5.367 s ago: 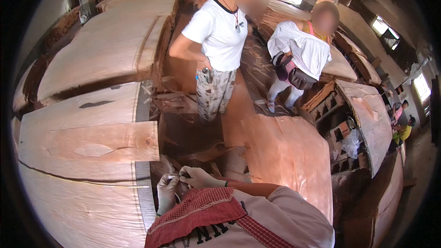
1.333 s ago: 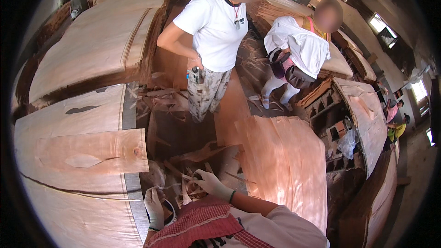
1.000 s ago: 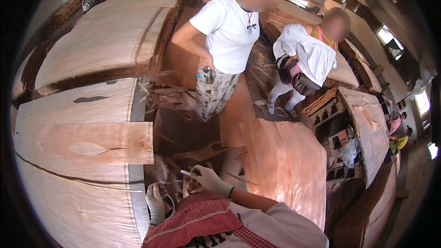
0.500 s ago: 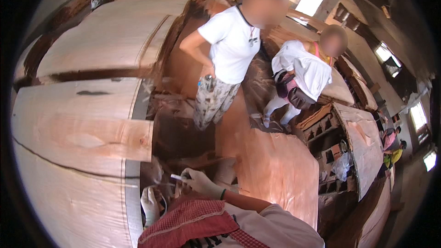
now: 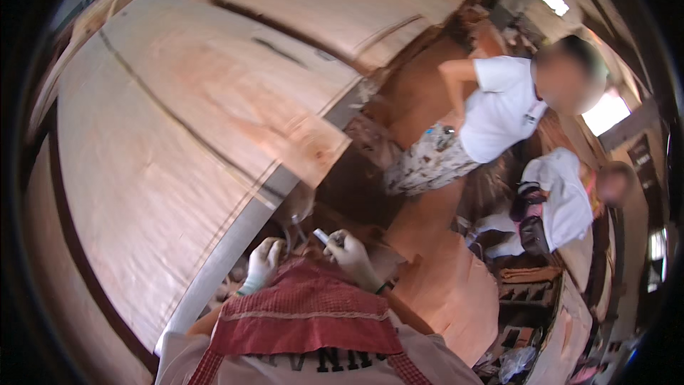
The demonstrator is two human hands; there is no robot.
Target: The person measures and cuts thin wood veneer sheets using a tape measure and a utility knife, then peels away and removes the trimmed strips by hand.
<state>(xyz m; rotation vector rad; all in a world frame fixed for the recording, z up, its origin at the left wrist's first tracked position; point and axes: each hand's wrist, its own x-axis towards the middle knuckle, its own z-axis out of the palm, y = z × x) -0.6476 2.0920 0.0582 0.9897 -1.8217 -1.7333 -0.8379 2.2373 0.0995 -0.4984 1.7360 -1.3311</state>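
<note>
My left hand (image 5: pixel 265 259), in a pale glove with a light green cuff, is at the metal-edged side of the bench. Its fingers are curled, and a thin, pale curved strip (image 5: pixel 290 232) shows beside them; what they hold is blurred. To its right my right hand (image 5: pixel 350 255), gloved too, is closed round a short white bar-shaped tool (image 5: pixel 321 236) that points up and left. Both hands are in front of my red checked apron (image 5: pixel 306 306), apart from each other. Left of them lies a large wood veneer sheet (image 5: pixel 164 171), with a smaller reddish veneer piece (image 5: pixel 299 135) overhanging the edge.
A grey metal strip (image 5: pixel 228 249) borders the bench. Another veneer stack (image 5: pixel 342 0) stands beyond. Two people in white tops, one nearer (image 5: pixel 502 107) and one farther right (image 5: pixel 563 192), stand across from me. A reddish sheet stack (image 5: pixel 449 292) lies to the right.
My view has turned, so the bench and both people appear tilted and shifted right. My hands are now more level with each other; the white tool stays in my right hand.
</note>
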